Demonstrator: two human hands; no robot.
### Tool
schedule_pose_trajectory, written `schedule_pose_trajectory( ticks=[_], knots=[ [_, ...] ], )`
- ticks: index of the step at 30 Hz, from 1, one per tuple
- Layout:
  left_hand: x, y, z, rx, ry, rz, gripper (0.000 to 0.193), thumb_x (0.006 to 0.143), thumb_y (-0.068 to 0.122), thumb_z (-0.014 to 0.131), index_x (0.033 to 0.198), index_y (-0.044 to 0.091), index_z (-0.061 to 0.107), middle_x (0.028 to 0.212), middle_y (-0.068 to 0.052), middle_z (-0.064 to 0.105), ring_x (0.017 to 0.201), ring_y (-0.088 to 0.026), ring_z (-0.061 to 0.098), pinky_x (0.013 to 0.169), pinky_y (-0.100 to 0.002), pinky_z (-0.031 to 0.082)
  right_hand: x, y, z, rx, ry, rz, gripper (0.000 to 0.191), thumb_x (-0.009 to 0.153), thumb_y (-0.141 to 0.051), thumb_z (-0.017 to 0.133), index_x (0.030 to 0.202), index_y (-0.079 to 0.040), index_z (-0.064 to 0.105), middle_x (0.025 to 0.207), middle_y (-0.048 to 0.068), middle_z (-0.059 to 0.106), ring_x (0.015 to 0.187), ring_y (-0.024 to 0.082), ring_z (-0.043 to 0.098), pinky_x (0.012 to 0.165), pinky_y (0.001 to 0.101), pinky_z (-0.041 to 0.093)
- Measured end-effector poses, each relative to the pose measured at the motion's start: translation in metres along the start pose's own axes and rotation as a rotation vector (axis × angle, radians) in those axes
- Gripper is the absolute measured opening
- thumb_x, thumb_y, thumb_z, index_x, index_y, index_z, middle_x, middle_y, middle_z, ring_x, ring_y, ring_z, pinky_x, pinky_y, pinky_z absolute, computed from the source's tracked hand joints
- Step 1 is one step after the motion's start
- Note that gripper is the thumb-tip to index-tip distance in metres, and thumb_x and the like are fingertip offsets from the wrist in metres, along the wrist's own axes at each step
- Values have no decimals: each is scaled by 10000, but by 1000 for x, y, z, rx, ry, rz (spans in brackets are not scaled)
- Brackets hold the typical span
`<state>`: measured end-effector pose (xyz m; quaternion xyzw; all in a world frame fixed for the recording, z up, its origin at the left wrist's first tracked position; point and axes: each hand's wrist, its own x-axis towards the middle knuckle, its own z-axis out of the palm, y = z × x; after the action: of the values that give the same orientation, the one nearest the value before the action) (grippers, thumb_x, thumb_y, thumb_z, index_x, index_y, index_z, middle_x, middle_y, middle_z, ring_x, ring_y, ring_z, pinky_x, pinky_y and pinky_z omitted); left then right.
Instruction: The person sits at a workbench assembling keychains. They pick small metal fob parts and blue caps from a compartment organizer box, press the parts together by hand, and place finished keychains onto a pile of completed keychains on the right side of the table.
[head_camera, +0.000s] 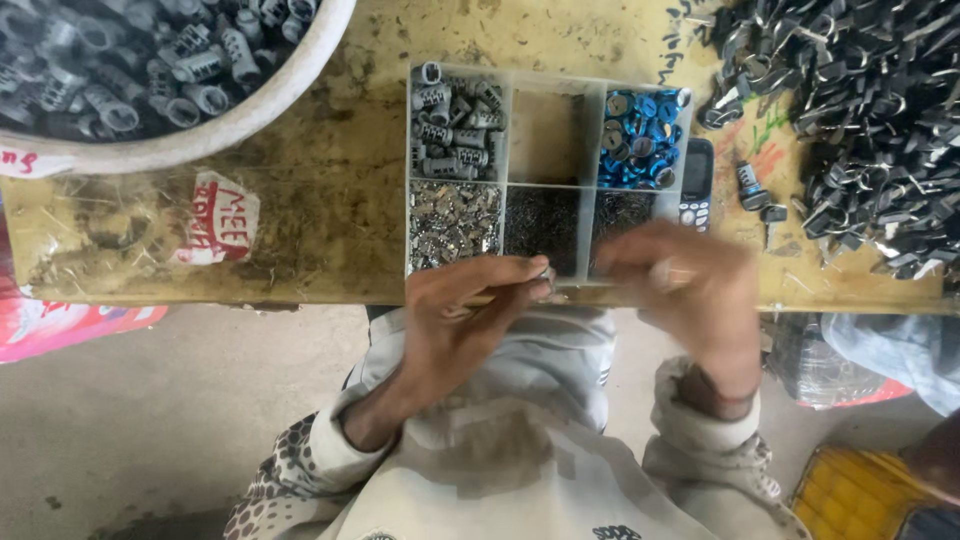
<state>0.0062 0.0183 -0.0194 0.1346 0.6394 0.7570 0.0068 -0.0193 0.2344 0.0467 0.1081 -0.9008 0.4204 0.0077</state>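
The fingers (528, 285) of the left hand (465, 315) pinch a small metal piece (546, 272) at the near edge of the compartment tray (508, 130), its tip pointing right. The right hand (690, 290), blurred, sits just beside it; whether it grips anything I cannot tell.

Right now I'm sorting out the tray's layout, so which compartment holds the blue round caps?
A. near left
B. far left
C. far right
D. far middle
C: the blue caps fill the far right compartment of the tray, next to the phone; the far middle one looks empty and the far left holds grey cylinders.
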Motion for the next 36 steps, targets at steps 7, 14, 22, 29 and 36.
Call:
schedule_pose_trajectory(
  ticks=[7,14,22,29,36],
  knots=[
    [4,0,-1,-28,-130,-10,163,984,-36,692,1137,13,721,1140,-150,761,1020,-205,782,891,-324,698,30,52,0,-364,250,-126,155,987,-5,804,1119,18,725,930,156,602,768,233,579,666,375,461],
    [7,-2,-3,165,-160,82,92,989,-22,693,1062,34,701,1138,-138,764,998,-200,785,824,-296,677,16,45,-1,495,199,257,24,1134,-14,560,1140,-8,583,966,64,659,759,128,647,667,254,541],
    [11,6,-6,707,-294,482,143,991,59,715,1073,32,601,1392,-204,601,1279,-338,641,994,-416,635,-32,21,0,775,-295,343,193,974,50,586,1165,57,557,940,162,699,733,204,759,639,292,639],
    [9,9,-17,713,-368,535,258,947,57,724,1143,-4,567,1344,-230,622,1238,-365,652,941,-442,625,-34,39,22,915,-289,426,143,1011,8,617,1094,29,502,849,146,709,665,189,707,561,295,591],
    [2,4,-7,350,-236,356,437,982,-37,762,1336,-33,506,1334,-181,633,1121,-292,715,915,-389,655,-48,16,48,1010,-267,331,230,1098,-20,484,1268,-56,332,1023,82,530,825,121,540,717,257,498]
  ],
)
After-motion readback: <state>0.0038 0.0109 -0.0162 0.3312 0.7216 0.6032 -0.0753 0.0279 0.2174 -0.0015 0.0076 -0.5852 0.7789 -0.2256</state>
